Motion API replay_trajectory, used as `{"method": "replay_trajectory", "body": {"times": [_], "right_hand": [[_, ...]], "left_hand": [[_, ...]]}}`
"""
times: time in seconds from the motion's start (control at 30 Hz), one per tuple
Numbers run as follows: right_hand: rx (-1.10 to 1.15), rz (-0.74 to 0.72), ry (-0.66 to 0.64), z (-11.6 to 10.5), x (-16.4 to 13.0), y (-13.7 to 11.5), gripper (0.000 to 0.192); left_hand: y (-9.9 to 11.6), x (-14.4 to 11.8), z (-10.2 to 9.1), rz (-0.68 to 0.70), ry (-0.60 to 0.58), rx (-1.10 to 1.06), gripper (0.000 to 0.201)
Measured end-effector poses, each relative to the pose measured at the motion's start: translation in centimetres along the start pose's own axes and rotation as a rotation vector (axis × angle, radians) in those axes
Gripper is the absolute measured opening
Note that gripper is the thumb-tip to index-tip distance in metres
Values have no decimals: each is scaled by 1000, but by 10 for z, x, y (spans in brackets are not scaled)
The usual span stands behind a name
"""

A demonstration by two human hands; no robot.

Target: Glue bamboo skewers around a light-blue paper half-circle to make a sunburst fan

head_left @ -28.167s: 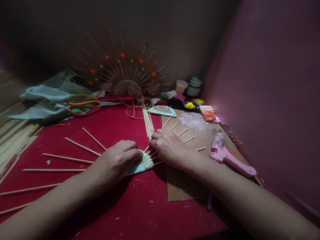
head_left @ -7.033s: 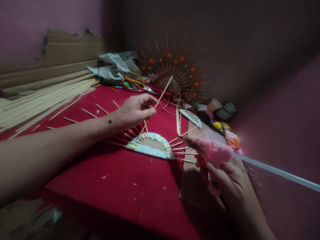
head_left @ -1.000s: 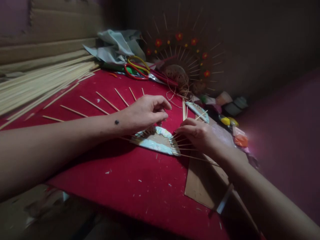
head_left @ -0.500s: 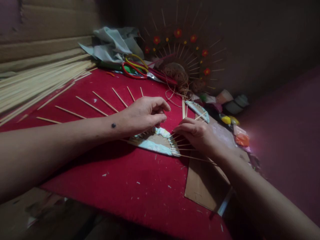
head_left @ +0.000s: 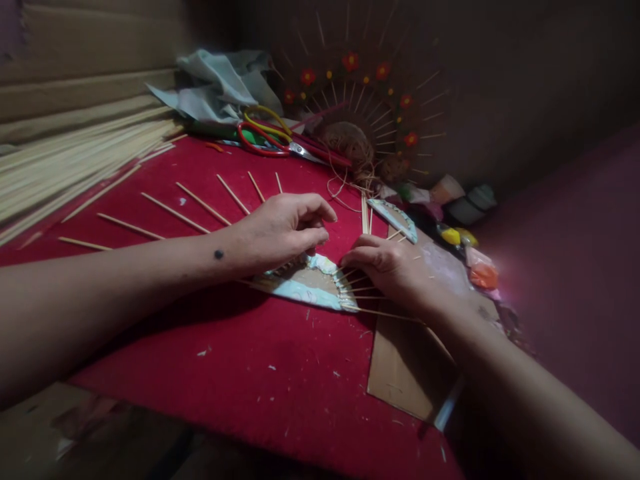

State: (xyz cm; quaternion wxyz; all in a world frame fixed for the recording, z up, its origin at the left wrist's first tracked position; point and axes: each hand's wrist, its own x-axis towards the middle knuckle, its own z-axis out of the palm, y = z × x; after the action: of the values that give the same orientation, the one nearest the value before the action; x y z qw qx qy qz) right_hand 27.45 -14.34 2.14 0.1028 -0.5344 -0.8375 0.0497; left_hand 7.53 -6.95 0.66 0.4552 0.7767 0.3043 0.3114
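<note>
On the red tabletop lies a half-round cardboard piece edged in pale blue and white, with thin wooden sticks fanning out from its curved side. My left hand is over the far left part of that curve, its fingers bent and thumb apart, holding nothing that shows. At the right of the curve, my right hand has fingertips pinched together, seemingly on one of the sticks. Its fingers hide the exact grip. More sticks pass beneath this hand and wrist.
Red-and-yellow-handled scissors lie at the back beside a pale cloth. A pile of sticks fills the left. Brown cardboard, a second half-round piece and a ball of twine are to the right and behind.
The whole view has shifted slightly, so things appear a little further left. Both hands keep nearly the same pose over the half-round piece.
</note>
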Motion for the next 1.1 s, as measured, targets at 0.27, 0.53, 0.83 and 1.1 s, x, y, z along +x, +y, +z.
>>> {"method": "replay_trajectory", "body": {"times": [0.27, 0.53, 0.83, 1.1], "right_hand": [[57, -3, 1, 9, 0, 6, 34], [111, -21, -8, 21, 0, 17, 30], [15, -96, -72, 12, 4, 12, 33], [92, -97, -113, 11, 5, 15, 32]], "left_hand": [[0, -1, -1, -16, -21, 33, 17], [-3, -1, -2, -11, -29, 28, 22], [-6, -2, -3, -30, -54, 20, 21], [-5, -2, -2, -45, -53, 28, 22]]}}
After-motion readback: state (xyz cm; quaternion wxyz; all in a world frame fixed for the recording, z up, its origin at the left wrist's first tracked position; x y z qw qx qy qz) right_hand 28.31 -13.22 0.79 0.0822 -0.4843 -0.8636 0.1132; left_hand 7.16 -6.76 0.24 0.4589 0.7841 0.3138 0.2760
